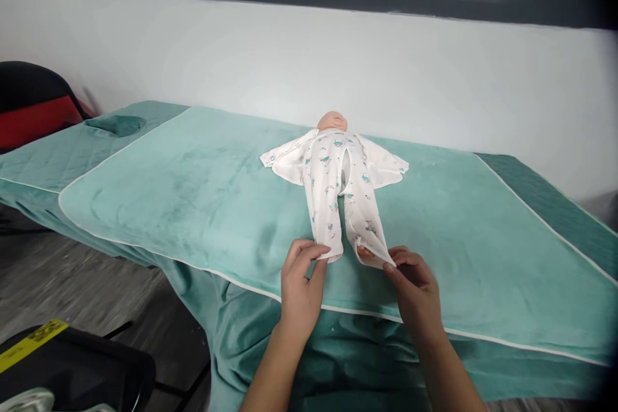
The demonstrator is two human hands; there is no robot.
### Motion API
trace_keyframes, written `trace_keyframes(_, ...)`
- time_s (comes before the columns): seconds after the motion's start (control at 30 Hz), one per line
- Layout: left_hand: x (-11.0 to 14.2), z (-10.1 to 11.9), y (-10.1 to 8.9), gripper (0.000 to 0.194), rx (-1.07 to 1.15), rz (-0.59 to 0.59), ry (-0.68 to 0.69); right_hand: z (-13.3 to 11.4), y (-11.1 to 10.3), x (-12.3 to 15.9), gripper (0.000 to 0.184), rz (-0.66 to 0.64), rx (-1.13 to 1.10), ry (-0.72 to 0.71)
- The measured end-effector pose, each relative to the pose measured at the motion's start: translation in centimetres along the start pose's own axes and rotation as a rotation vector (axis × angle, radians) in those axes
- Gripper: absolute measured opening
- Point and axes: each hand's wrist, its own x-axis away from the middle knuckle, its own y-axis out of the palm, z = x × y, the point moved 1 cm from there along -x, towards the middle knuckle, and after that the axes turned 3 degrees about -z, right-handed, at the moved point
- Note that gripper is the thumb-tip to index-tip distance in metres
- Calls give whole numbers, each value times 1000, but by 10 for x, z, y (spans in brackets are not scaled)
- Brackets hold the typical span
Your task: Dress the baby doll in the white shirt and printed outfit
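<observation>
A baby doll (332,120) lies on its back on the green bed, its head toward the wall. White printed baby pants (324,187) cover its legs and reach up over its chest, and a white baby shirt (292,156) spreads out at both sides. My left hand (302,280) pinches the cuff of the leg on the left. My right hand (418,290) pinches the cuff of the other leg and pulls its corner outward. Inside that opened cuff the doll's foot (365,252) partly shows; the other foot is hidden.
A green velvet bed cover (217,187) with white piping drapes over the near edge. The bed has a face hole (116,125) at the left end. A black chair (72,367) with a yellow strip stands at lower left, a black-and-red chair (38,109) at far left.
</observation>
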Motion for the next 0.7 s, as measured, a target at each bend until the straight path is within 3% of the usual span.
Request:
trace_keyframes(0.1,5,-8,5,17,43,-31,-58,-4,2,-2,12,-138,176,96)
trace_keyframes(0.23,10,-20,7,11,79,25,-186,-8,-3,-9,18,-263,252,157)
trace_keyframes(0.4,11,-25,4,10,77,26,-240,-16,-3,-41,27,-178,265,115)
trace_keyframes(0.53,8,-18,5,9,-50,-26,-164,-25,16,-108,20,-93,379,-1)
trace_keyframes(0.6,6,-14,10,21,-143,-64,-94,-27,31,-155,22,-75,426,-95)
trace_keyframes(0.7,3,-10,22,36,-288,-121,-5,-24,55,-230,29,-187,594,-197)
